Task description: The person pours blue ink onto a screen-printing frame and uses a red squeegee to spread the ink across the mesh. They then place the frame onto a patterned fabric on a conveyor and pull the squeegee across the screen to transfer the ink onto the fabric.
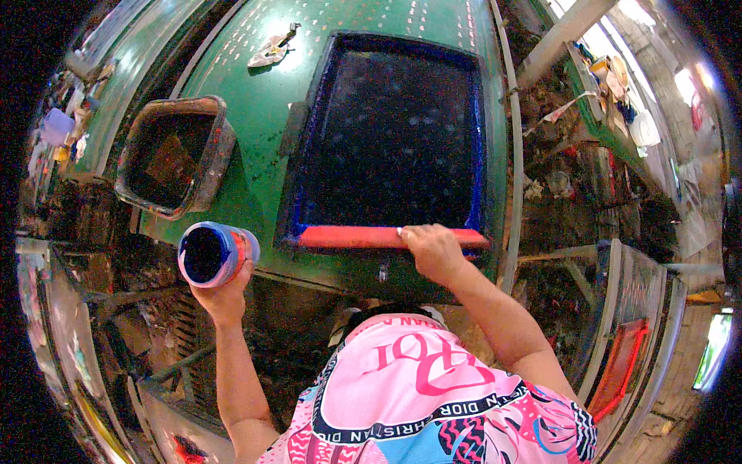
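Two bare hands were at work over a green table (263,174), the left hand (220,300) wrapped around a jar (234,257) and the right hand (437,254) clenched on a long red bar (348,237). Lettering stood out most on the person's pink shirt (402,387): large, darker pink characters across the upper part, and white capitals running along a black band below them. The jar carried an orange-red patch on its pale bluish side, with any print there too small to make out. Its round mouth faced the camera, dark blue-black within and smeared pale along the rim, and it was held beyond the table's near edge, left of the person. The bar lay crosswise at the near end of a rectangular dark frame (394,139), its ends close to the frame's sides; the right fingers curled over it right of its middle, beside a small white spot. Blue stained the frame's edges, and its broad middle was nearly black with faint paler specks. Left of the frame sat a grimy tub (222,147) with a brownish piece (171,161) inside, and farther up lay a crumpled whitish cloth (269,52), near rows of small pale marks on the tabletop.
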### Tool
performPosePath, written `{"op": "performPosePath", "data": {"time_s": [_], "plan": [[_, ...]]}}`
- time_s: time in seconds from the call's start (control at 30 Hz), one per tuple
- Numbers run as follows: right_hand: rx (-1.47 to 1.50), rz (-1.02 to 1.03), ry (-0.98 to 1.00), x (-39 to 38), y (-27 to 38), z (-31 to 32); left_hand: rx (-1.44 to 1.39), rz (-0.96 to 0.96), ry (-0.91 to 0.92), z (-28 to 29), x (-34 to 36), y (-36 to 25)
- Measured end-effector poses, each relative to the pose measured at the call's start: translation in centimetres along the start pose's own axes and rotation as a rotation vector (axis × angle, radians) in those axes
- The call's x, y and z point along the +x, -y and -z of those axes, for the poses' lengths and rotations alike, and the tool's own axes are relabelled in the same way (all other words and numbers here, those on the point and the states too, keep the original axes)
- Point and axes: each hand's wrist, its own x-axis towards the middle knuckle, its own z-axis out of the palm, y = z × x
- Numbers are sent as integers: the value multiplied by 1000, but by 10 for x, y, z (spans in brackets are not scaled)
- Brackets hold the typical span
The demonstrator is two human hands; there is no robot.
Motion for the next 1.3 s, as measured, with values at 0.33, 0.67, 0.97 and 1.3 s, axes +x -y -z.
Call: {"op": "performPosePath", "data": {"time_s": [0.33, 0.67, 0.97, 1.3], "plan": [[440, -190, -52, 18, -44, 55, -44, -51, 233, -17, -14, -12], [960, -424, -665, -86, -96, 79, 306, -498, 459, -126, -34, -51], [1209, -505, -1036, -141, -127, 66, 430, -680, 739, -236, -85, -75], [1315, -413, -1032, -145, -116, 70, 696, -730, 789, -280, -119, -81]]}}
